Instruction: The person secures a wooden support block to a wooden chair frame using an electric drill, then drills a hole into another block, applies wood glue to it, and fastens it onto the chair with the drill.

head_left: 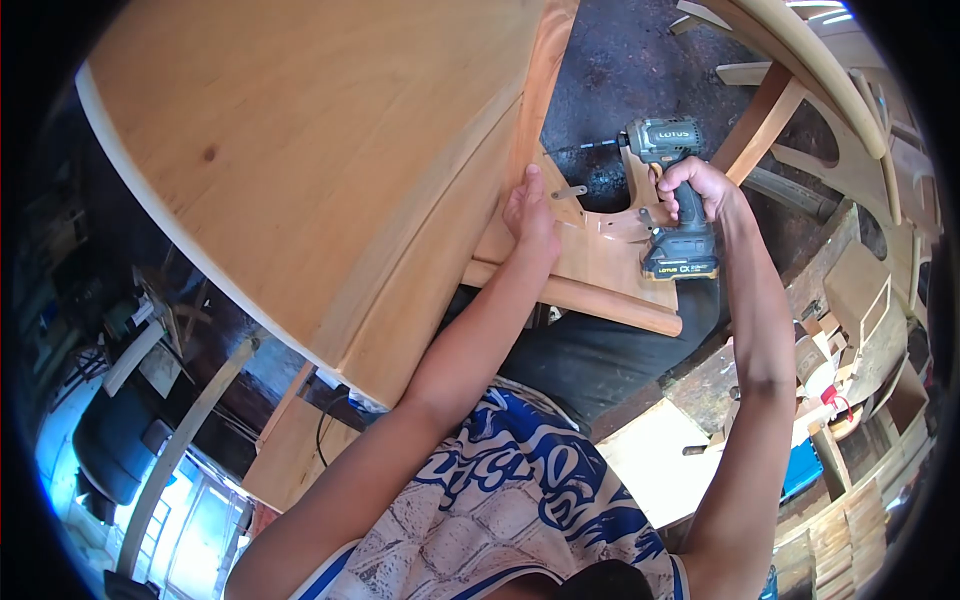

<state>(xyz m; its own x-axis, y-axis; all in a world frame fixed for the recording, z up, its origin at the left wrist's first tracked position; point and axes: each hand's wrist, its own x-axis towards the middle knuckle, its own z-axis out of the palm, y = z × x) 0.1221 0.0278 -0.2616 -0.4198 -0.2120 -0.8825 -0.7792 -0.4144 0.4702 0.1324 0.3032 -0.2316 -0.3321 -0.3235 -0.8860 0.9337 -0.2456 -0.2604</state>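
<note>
My right hand (698,187) is wrapped around the grip of a dark cordless drill (672,140) marked LOTUS, with its battery at the bottom. Its long thin bit (590,146) points left, the tip close to the reddish wooden rail (545,75); whether they touch I cannot tell. My left hand (530,212) is closed on the lower end of that rail, thumb up and the other fingers partly hidden. The rail runs along the edge of a large wooden panel (330,150). Between my hands, a small metal bracket (569,191) shows against a wooden board (590,255).
A rounded wooden bar (600,305) crosses above my dark trouser leg (610,365). Curved wooden frame parts (815,55) stand at the upper right. Wood offcuts (845,340) and a blue item (800,468) lie at the right. Another curved wooden piece (185,440) is at the lower left.
</note>
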